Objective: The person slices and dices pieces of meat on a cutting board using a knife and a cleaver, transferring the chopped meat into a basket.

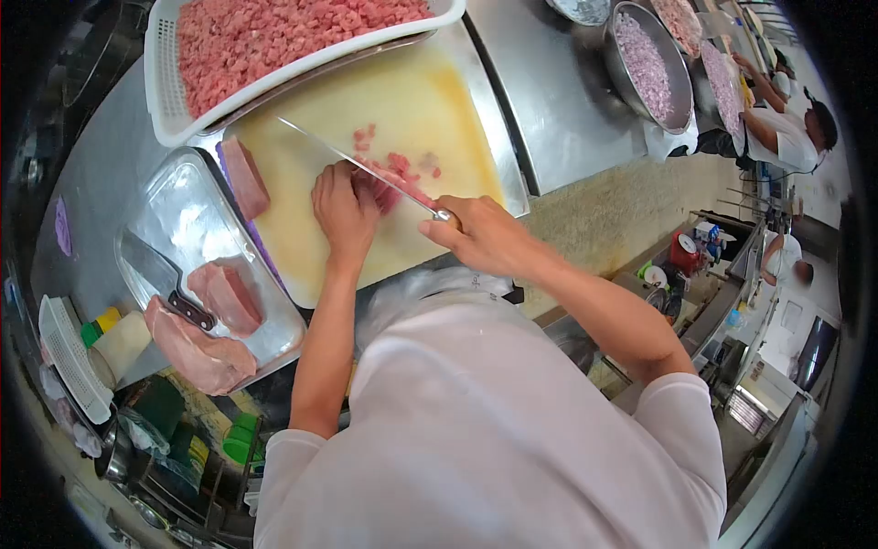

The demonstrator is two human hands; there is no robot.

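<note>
My right hand (480, 233) is wrapped round the handle of a long knife (357, 166). Its blade slants up and left across a yellowed cutting board (311, 258). My left hand (347, 209) presses on a piece of raw meat (386, 195) beside the blade, fingers bent and partly hidden. Small meat cubes (399, 165) lie scattered just beyond the blade. At the board's left edge rests a thick strip of meat (245, 178).
A white basket (167, 110) of diced meat stands behind the board. The metal tray (279, 334) at left holds meat chunks (197, 352) and a dark-handled knife (155, 270). Steel bowls (680, 101) sit far right, near co-workers (788, 137).
</note>
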